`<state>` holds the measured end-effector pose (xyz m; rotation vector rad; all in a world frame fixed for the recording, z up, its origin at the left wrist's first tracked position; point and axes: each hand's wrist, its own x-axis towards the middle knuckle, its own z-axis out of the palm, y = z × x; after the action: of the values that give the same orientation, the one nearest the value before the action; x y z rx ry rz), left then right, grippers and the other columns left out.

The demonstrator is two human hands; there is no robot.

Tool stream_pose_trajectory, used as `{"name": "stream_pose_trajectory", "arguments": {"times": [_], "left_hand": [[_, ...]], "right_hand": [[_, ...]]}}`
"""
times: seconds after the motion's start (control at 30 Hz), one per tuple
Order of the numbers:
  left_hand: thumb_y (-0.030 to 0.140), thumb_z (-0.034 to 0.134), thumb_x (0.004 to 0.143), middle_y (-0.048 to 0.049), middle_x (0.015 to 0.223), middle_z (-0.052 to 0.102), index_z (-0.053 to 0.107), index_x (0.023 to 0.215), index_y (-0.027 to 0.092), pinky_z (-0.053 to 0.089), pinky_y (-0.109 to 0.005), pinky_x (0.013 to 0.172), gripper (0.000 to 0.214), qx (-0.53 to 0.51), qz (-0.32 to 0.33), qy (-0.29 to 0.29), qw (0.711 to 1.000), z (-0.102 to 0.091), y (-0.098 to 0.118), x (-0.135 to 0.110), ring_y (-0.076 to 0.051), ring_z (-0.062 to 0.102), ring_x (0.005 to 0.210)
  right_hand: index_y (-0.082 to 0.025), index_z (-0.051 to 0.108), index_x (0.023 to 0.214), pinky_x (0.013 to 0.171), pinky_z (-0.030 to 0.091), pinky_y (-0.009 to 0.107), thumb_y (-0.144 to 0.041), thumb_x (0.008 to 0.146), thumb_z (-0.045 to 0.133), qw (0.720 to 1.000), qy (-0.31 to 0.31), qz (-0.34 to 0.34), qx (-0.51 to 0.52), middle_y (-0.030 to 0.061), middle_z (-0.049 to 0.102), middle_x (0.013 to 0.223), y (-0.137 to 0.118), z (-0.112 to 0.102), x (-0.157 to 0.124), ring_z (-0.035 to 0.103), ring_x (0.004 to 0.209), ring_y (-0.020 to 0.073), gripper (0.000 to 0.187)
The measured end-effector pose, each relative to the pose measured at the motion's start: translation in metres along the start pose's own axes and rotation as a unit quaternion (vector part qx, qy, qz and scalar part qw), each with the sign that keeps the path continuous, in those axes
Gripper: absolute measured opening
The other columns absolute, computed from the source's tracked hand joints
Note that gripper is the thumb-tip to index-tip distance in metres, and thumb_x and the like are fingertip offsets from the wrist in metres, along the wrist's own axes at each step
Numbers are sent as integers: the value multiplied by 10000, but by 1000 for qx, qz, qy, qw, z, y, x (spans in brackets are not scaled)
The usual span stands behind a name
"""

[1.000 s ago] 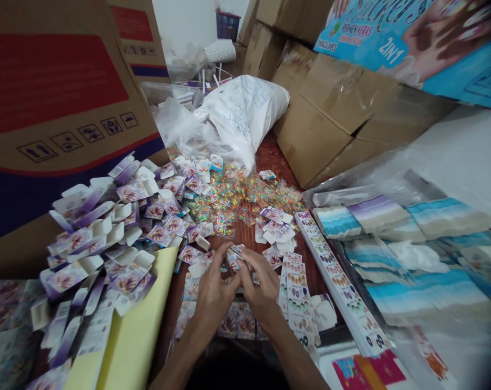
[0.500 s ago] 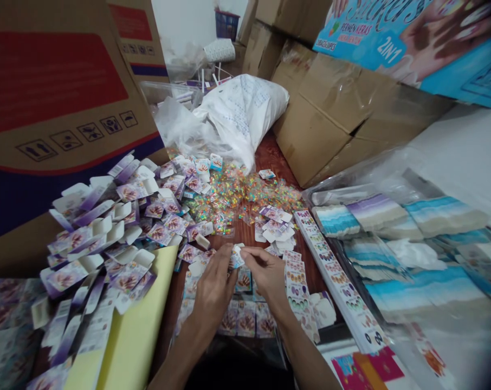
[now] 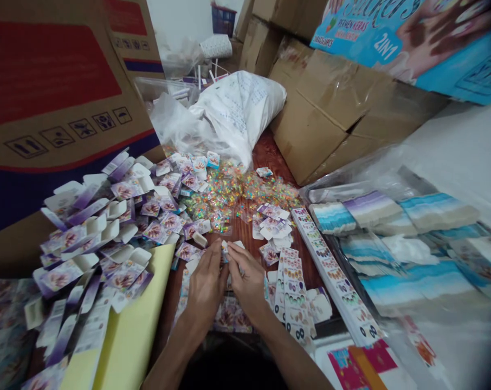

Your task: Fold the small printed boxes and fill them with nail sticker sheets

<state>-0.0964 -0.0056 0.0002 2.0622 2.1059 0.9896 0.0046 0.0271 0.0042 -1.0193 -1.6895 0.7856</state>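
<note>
Between the fingertips of both hands is a small printed box (image 3: pixel 224 250), mostly covered by the fingers. My left hand (image 3: pixel 208 276) is closed on its left side, and my right hand (image 3: pixel 245 276) pinches it from the right. Below the hands, rows of small boxes with purple hand pictures (image 3: pixel 226 314) lie side by side, partly hidden by my wrists. Strips of nail stickers (image 3: pixel 294 290) lie just right of my right hand. Ahead of the hands are many small clear packets of colourful candy (image 3: pixel 245 189).
A heap of open small boxes (image 3: pixel 119 222) lies at left, beside a yellow sheet (image 3: pixel 135 319). A white sack (image 3: pixel 241 108) stands behind the candy. Large cartons (image 3: pixel 318 108) rise behind. Stacks of blue-and-purple card (image 3: pixel 420 281) lie at right, near a long sticker stack (image 3: pixel 335 271).
My right hand has moved left, closer to my left hand, and the small box is now more covered by fingers. The view has shifted slightly.
</note>
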Motion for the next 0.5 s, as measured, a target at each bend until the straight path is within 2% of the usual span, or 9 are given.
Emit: {"name": "stream_pose_trajectory", "arguments": {"times": [0.07,0.17,0.27,0.37,0.5], "left_hand": [[225,451,861,-170,1205,561,411,1268,100,501,-357,857,428,-23,-17,-1,1000,-2,-1,5,-245,558,1087],[300,471,862,-134,1212,566,438,1258,137,485,-348,878,430,-106,-50,-35,993,-6,-2,12,-228,557,1090],[329,450,873,-101,1177,595,491,1211,169,464,-353,905,376,-141,-75,-74,984,-7,-8,10,-211,561,1083],[291,445,874,-92,1070,648,596,1053,158,416,-422,958,270,-117,-31,-68,990,-1,-16,-2,-226,565,1061],[241,454,864,-90,1019,664,620,978,150,377,-498,980,221,-96,24,-56,994,9,-21,-15,-247,561,1049]], "right_hand": [[-221,693,961,888,489,336,-165,816,517,999,-34,13,34,67,676,1031,8,-3,12,625,960,172,235],[-223,718,829,850,500,331,-222,775,579,987,-102,90,79,46,702,947,25,-21,37,648,887,176,149],[-203,714,824,823,504,349,-267,755,603,981,-116,134,75,51,714,904,46,-46,53,658,857,193,145],[-190,710,819,786,510,355,-288,754,604,976,-145,154,59,54,720,875,63,-62,50,664,827,203,159],[-187,707,815,748,503,324,-265,766,587,967,-205,144,38,50,716,850,70,-63,33,659,795,189,151]]}}
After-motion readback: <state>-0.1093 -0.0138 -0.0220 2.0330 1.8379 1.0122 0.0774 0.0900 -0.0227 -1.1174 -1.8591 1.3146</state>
